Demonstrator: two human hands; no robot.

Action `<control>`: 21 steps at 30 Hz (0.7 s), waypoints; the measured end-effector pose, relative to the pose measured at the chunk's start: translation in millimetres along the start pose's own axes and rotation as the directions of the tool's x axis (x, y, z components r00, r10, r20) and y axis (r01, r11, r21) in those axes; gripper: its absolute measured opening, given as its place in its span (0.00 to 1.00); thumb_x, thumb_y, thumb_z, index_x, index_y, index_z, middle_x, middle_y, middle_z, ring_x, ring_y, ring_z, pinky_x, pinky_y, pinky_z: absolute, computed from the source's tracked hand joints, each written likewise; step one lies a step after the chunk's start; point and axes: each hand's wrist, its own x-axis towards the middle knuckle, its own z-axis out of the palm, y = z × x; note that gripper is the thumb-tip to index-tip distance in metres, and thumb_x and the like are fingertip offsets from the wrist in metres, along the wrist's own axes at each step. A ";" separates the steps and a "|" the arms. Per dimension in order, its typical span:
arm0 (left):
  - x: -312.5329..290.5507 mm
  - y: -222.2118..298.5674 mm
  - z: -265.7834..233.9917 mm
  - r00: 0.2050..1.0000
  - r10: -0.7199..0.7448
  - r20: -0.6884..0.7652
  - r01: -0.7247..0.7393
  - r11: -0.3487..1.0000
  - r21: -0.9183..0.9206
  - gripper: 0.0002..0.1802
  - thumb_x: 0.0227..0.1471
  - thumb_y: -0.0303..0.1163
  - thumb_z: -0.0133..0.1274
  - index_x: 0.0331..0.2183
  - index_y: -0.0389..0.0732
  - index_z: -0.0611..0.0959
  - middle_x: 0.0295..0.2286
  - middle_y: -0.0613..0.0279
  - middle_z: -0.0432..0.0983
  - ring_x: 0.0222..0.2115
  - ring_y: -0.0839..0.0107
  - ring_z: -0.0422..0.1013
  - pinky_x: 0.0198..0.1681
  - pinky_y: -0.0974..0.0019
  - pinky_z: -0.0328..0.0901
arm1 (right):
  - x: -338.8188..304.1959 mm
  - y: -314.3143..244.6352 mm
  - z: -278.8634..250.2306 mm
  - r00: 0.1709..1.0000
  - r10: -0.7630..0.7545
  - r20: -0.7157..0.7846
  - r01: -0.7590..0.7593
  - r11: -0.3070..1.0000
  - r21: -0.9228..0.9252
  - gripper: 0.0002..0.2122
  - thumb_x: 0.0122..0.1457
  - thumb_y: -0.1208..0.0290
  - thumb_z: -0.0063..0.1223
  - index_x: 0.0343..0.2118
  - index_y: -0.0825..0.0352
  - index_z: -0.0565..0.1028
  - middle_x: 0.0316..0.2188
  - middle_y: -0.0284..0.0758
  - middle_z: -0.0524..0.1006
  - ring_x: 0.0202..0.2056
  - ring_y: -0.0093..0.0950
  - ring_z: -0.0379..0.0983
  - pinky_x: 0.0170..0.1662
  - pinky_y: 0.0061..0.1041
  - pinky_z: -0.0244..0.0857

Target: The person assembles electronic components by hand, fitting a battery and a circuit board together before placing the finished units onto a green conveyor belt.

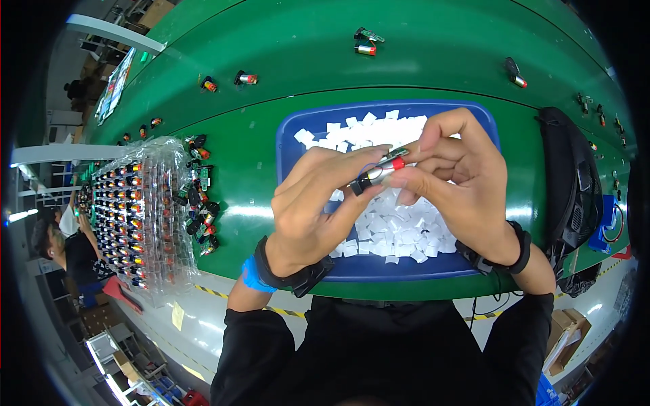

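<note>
Above the blue tray (406, 274), both my hands hold a small silver battery cell (380, 173) with a red band at one end and a black cap at the other. A thin green circuit board (395, 155) and a wire lie along its upper side. My left hand (306, 206) pinches the black-capped end between thumb and fingers. The thumb of my right hand (474, 193) presses near the red end, with its fingers curled behind; some fingertips are hidden. Beneath my hands the tray holds many small white pieces (399, 233), flat and roughly square.
To the left, a clear plastic tray stack (145, 216) carries rows of similar cells beside a loose pile of assemblies (201, 196). More cells with boards, such as one (365, 49), lie along the green bench (305, 54). A black bag (572, 176) sits right; another person (68, 247) is far left.
</note>
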 end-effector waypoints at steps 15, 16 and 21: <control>6.0 3.8 -16.5 0.647 -0.483 0.591 0.722 0.137 -0.678 0.13 0.59 0.30 0.56 0.42 0.30 0.77 0.34 0.55 0.77 0.18 0.76 0.72 0.20 0.75 0.66 | 10.4 -6.8 -10.8 0.763 -0.565 0.313 0.633 0.560 -0.534 0.12 0.45 0.73 0.70 0.34 0.67 0.81 0.25 0.34 0.77 0.22 0.24 0.73 0.23 0.19 0.64; 3.5 1.0 -15.5 0.643 -0.486 0.592 0.739 0.191 -0.647 0.13 0.59 0.30 0.56 0.42 0.31 0.77 0.33 0.56 0.77 0.18 0.76 0.72 0.20 0.75 0.65 | 9.0 -5.8 -10.8 0.768 -0.554 0.321 0.629 0.559 -0.540 0.11 0.46 0.73 0.69 0.33 0.67 0.81 0.24 0.34 0.77 0.22 0.25 0.73 0.23 0.19 0.64; 17.6 -6.0 -18.1 0.585 -0.510 0.631 0.811 0.349 -0.470 0.14 0.58 0.33 0.58 0.41 0.33 0.79 0.29 0.60 0.77 0.19 0.78 0.72 0.20 0.76 0.63 | 7.6 -6.0 -17.4 0.828 -0.464 0.314 0.555 0.606 -0.570 0.12 0.47 0.71 0.67 0.35 0.67 0.80 0.26 0.34 0.76 0.24 0.26 0.74 0.23 0.21 0.64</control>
